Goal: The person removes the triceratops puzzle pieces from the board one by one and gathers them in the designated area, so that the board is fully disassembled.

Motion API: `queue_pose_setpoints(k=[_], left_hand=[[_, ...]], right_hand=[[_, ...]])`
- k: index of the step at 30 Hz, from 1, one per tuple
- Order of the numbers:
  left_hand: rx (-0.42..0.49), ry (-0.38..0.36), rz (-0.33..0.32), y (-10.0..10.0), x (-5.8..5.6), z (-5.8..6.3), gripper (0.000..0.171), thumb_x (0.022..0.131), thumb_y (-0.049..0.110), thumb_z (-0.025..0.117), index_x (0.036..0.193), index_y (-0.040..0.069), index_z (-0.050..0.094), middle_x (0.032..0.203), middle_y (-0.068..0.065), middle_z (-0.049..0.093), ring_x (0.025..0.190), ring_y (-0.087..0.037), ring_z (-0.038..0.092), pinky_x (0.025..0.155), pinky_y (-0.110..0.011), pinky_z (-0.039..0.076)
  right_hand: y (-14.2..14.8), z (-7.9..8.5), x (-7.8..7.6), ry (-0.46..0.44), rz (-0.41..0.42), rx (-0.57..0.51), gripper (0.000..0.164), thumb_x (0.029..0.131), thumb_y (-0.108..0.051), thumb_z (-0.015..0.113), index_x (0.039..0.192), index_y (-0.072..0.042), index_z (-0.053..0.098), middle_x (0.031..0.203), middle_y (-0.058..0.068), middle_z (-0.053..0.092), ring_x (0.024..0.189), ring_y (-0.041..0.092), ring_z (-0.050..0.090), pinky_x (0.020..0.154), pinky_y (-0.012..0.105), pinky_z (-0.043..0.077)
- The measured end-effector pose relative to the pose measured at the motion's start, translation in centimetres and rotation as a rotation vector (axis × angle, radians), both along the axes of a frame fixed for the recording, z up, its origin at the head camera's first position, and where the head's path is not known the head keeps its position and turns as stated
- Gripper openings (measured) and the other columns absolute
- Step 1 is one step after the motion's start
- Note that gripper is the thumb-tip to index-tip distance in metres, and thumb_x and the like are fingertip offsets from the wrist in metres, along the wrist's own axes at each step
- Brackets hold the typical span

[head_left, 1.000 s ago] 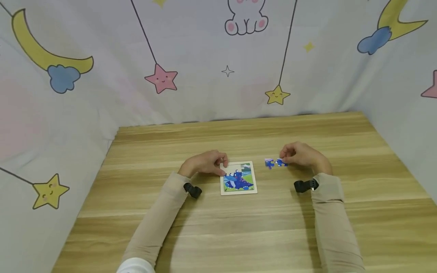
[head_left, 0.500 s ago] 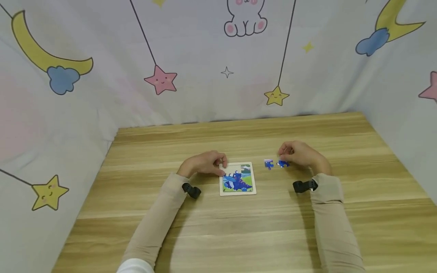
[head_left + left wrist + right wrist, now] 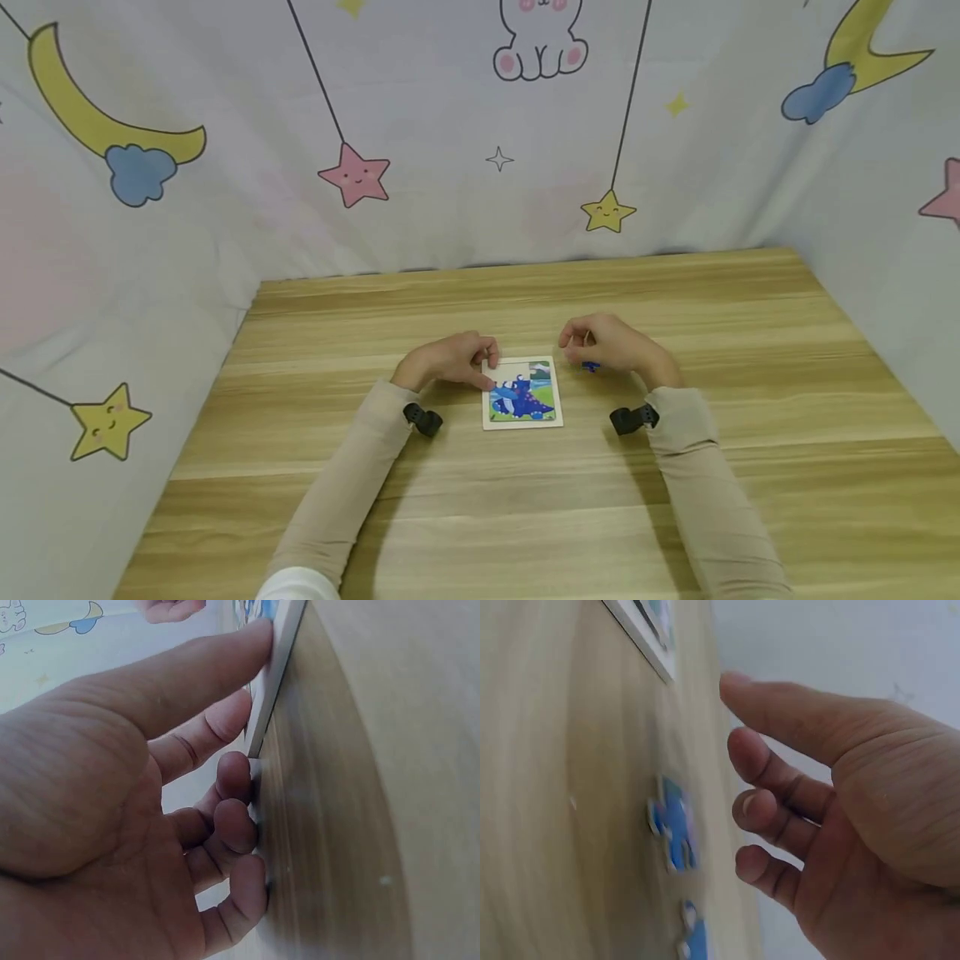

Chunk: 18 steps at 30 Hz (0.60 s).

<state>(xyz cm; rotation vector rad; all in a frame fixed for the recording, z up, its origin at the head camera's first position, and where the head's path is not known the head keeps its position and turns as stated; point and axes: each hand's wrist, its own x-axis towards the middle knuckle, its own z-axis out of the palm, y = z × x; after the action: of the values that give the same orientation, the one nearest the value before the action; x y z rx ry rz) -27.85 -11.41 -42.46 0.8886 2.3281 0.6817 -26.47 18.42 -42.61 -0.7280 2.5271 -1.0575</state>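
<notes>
A small square jigsaw puzzle (image 3: 522, 408) in a pale frame lies on the table, with a blue dinosaur picture and a bare patch at its upper left. My left hand (image 3: 455, 358) holds its left corner; in the left wrist view the thumb and forefinger are at the frame (image 3: 281, 660), the other fingertips down by the tabletop. My right hand (image 3: 611, 343) hovers right of the puzzle, fingers loosely bent, nothing visible in them. Below it lies a blue puzzle piece (image 3: 676, 825), mostly covered in the head view. A second blue piece (image 3: 695, 941) shows only in the right wrist view.
The wood-grain table (image 3: 525, 517) reaches back to a white cloth wall (image 3: 450, 225) printed with stars and moons. More of this cloth hangs at the left and right. Each wrist wears a black strap-on camera (image 3: 633, 418).
My right hand first shifted the right-hand puzzle piece slightly, then left it and moved left over the other piece, toward the puzzle. My left hand has stayed at the frame.
</notes>
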Motion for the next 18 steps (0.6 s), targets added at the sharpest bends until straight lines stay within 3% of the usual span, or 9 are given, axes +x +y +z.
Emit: queue_pose_setpoints(k=[7,14,18], left_hand=[[-0.016,0.013,0.001,0.2,-0.1,-0.1,0.026,0.089,0.017,0.078,0.102,0.008,0.058,0.083,-0.004,0.044,0.079,-0.016,0.040,0.070,-0.028,0.032],[-0.118,-0.007,0.007,-0.1,0.1,0.6,0.025,0.089,0.017,0.078,0.100,0.009,0.057,0.088,-0.003,0.050,0.081,-0.017,0.047,0.073,-0.029,0.037],[-0.175,-0.001,-0.055,0.0,0.5,0.9,0.015,0.091,0.012,0.074,0.097,0.009,0.060,0.087,-0.001,0.054,0.079,-0.016,0.048,0.072,-0.028,0.038]], right_hand=[[-2.4,-0.8,0.0,-0.067,0.088,0.006,0.022,0.088,-0.013,0.078,0.105,-0.004,0.067,0.081,0.002,0.058,0.074,0.016,0.051,0.067,0.029,0.043],[-3.9,-1.2,0.4,-0.083,0.124,0.019,0.024,0.089,-0.012,0.078,0.105,-0.003,0.063,0.083,0.002,0.056,0.076,0.015,0.050,0.069,0.030,0.043],[-4.6,-1.7,0.6,-0.086,0.117,0.025,0.023,0.090,-0.012,0.076,0.106,-0.003,0.061,0.082,0.002,0.053,0.074,0.015,0.048,0.068,0.030,0.041]])
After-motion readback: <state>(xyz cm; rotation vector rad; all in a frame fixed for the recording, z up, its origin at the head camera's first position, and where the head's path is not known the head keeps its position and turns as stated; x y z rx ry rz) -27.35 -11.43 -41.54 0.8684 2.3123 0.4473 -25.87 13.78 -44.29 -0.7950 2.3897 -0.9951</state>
